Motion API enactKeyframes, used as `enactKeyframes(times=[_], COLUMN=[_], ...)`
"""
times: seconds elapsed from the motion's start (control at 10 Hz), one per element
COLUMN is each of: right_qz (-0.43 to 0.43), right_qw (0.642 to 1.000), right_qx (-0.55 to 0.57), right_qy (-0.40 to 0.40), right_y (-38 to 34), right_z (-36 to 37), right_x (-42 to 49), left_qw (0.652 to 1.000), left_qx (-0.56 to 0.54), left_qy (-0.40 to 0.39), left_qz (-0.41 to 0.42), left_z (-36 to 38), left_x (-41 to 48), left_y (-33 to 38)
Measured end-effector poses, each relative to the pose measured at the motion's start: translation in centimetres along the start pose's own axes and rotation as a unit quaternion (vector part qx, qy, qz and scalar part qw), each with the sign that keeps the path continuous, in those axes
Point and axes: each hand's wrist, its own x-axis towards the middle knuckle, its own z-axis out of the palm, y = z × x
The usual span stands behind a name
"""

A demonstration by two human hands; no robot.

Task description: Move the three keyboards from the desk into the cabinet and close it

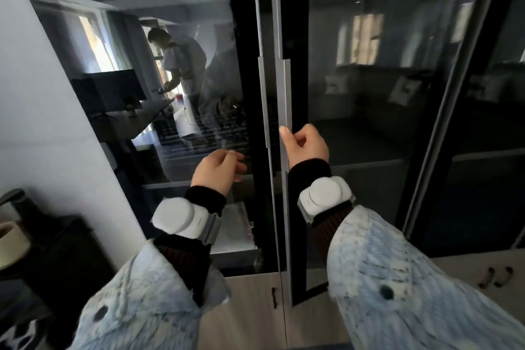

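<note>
The cabinet has two dark glass doors that meet in front of me. The left door (181, 71) lies flat against the frame, and the right door (369, 94) stands slightly ajar, its edge jutting out at the bottom. My right hand (308, 145) pinches the lower end of the right door's grey vertical handle (287, 94), with the thumb on its edge. In front of the left glass, my left hand (217, 169) hovers with loosely curled fingers, holding nothing. Through the left glass, dark rows of keys from keyboards (224, 126) show on a shelf; I cannot tell how many.
Below the glass doors are pale wooden cupboard doors (250, 315) with small dark pulls. A white wall (42, 122) borders the cabinet on the left, with a black stand (65, 258) and a pale cup (11, 241) beside it. The glass reflects a room and a person.
</note>
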Motion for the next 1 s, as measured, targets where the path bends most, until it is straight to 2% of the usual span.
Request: enactKeyframes(times=[0.3,0.6,0.9,1.0], right_qz=[0.024,0.040,0.042,0.078], right_qw=[0.999,0.996,0.997,0.995], right_qx=[-0.034,-0.044,-0.060,-0.062], right_qy=[0.030,0.062,0.038,0.019], right_y=[0.8,1.5,1.6,3.0], right_z=[5.4,7.6,7.7,7.7], right_x=[5.2,7.4,7.7,6.8], left_qw=[0.999,0.999,0.998,0.997], left_qx=[0.019,0.021,0.015,0.010], left_qy=[-0.033,-0.046,-0.057,-0.061], left_qz=[0.023,-0.007,-0.023,-0.046], left_z=[-1.7,-2.8,-2.5,-1.8], left_x=[4.0,6.2,6.3,6.0], left_y=[-2.8,-5.1,-6.4,-7.4])
